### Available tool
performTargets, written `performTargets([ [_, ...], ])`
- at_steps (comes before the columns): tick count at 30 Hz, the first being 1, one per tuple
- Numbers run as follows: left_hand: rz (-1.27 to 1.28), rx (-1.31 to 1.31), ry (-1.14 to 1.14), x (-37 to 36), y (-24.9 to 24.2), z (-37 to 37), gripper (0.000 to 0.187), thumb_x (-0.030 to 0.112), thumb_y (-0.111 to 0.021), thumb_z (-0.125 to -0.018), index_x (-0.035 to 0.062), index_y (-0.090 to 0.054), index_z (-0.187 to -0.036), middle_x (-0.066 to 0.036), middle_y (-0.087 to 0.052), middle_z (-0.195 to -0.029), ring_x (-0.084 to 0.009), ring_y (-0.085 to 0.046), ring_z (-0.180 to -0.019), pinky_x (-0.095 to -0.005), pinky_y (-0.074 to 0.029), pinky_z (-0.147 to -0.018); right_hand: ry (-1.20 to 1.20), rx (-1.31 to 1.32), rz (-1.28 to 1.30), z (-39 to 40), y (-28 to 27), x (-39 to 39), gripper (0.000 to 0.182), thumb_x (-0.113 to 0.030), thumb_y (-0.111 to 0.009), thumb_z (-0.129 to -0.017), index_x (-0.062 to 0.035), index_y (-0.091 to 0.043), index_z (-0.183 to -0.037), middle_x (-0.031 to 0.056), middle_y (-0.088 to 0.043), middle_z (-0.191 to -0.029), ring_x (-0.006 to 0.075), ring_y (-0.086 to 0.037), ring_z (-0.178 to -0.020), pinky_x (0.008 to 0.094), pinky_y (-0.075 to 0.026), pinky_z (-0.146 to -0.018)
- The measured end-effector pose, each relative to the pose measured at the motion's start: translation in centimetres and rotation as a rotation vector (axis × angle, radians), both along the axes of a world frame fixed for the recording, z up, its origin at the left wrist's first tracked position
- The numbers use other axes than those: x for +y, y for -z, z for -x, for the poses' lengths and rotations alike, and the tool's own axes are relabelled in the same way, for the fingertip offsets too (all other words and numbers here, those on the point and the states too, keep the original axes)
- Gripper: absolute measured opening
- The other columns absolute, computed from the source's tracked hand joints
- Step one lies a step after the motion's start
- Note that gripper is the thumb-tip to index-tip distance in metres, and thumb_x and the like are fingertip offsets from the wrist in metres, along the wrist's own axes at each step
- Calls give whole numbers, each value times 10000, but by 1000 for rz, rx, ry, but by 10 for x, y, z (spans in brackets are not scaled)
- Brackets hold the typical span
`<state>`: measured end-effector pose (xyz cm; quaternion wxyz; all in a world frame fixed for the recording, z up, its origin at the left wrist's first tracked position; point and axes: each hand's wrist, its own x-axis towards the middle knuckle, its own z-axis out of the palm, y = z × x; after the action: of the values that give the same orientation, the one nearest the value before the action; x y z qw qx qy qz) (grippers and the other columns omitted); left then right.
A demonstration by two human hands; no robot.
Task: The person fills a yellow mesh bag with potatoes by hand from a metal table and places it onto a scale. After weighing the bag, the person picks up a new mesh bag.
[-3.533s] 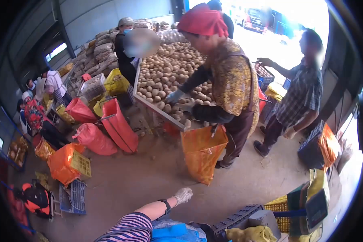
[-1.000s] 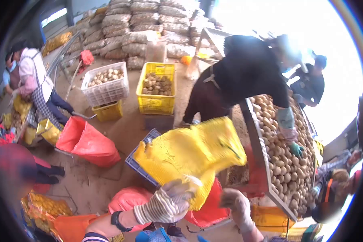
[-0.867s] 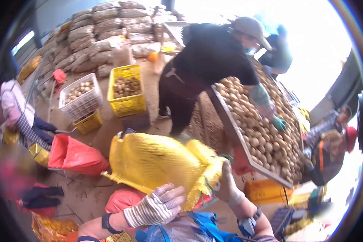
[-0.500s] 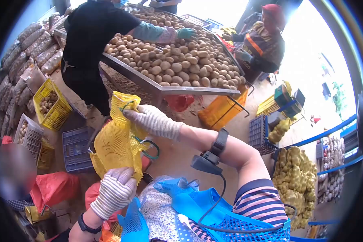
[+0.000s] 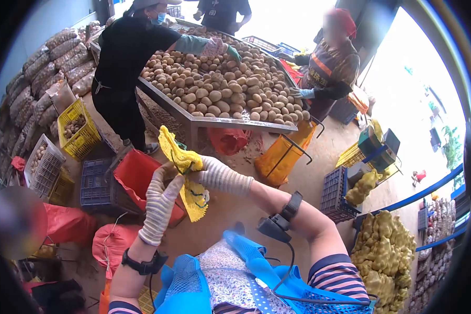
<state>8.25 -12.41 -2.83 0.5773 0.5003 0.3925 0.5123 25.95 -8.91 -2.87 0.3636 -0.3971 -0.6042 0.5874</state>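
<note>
A yellow mesh bag (image 5: 179, 153), gathered and folded at its middle, hangs in front of me with a dark green cord on it. My right hand (image 5: 222, 175), in a striped knit glove, is closed round the gathered part from the right. My left hand (image 5: 161, 204), gloved alike, has its curled fingers and thumb at the bag's left side, gripping its edge; the fingertips are partly hidden. No contents show in the bag, and its lower part spreads out below my hands.
Ahead stands a metal sorting table (image 5: 209, 121) heaped with potatoes (image 5: 222, 89); several people work round it. Red-lined crate (image 5: 136, 170), blue crate (image 5: 97, 183) and yellow crate (image 5: 78, 128) stand left. An orange bag (image 5: 282, 157) hangs below the table; filled yellow sacks (image 5: 384, 251) lie right.
The bag, spread flat earlier, is now bunched and turned edge-on. My left hand has moved up from its lower edge to beside my right hand. The view has shifted slightly.
</note>
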Motion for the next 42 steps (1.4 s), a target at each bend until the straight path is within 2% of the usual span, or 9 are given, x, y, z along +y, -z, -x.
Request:
performTargets([
  [10,336,-82,13,0,82,-142,103,96,-604,-922,13,-621,-982,-25,-642,-801,-78,-590,-655,-238,-525,-624,275,440,295,-143,131,-55,453,-45,-675,-835,-54,-523,-1261,43,-633,-1142,117,-571,-1034,294,-470,-914],
  [11,360,-118,-9,2,80,-155,101,117,-618,-916,28,-647,-954,7,-621,-752,-67,-570,-643,-232,-502,-608,313,134,314,-165,73,-59,452,-35,-681,-834,-31,-522,-1257,43,-634,-1144,129,-574,-1044,303,-468,-923],
  [18,444,-29,60,33,51,-231,356,273,-647,-909,33,-562,-1158,-30,-613,-973,-76,-583,-823,-238,-495,-760,339,199,352,-223,74,-31,494,-24,-629,-863,-76,-473,-1329,56,-635,-1128,140,-584,-1015,289,-466,-911],
  [20,338,2,144,43,45,-250,528,135,-699,-856,5,-447,-1301,-45,-560,-1128,-93,-545,-1008,-256,-476,-853,217,-80,219,-223,71,-13,499,-31,-614,-870,-100,-462,-1340,50,-632,-1104,158,-581,-1005,289,-463,-910],
  [24,155,52,63,55,54,-254,635,4,-655,-842,10,-348,-1398,-70,-567,-1162,-131,-562,-1030,-256,-473,-900,337,564,475,-224,73,18,415,-4,-613,-817,-42,-536,-1223,52,-632,-1072,145,-596,-967,288,-491,-847],
  [30,110,-51,-7,102,37,-219,491,-88,-630,-824,7,-518,-1293,-77,-615,-1106,-104,-590,-906,-229,-501,-797,352,845,431,-199,51,71,341,-35,-666,-838,-33,-569,-1166,76,-641,-1085,189,-634,-972,344,-530,-853],
  [33,-535,307,-59,129,9,-195,402,-88,-649,-790,49,-621,-1168,-118,-620,-998,-177,-612,-850,-285,-506,-729,333,477,170,-190,16,95,462,-27,-716,-800,-42,-536,-1225,72,-615,-1151,212,-599,-1075,362,-501,-931],
  [34,-521,299,-74,134,-1,-189,402,-88,-649,-790,49,-621,-1168,-118,-620,-998,-177,-612,-850,-285,-506,-729,250,900,316,-187,2,99,520,-47,-730,-796,-47,-506,-1265,69,-592,-1201,209,-570,-1120,350,-473,-962],
  [42,-938,299,63,160,-52,-142,336,-17,-696,-714,64,-679,-1040,-64,-622,-874,-219,-596,-749,-331,-488,-627,216,-34,-149,-191,-43,123,559,-108,-776,-771,-30,-508,-1256,74,-609,-1177,176,-589,-1074,322,-469,-945],
])
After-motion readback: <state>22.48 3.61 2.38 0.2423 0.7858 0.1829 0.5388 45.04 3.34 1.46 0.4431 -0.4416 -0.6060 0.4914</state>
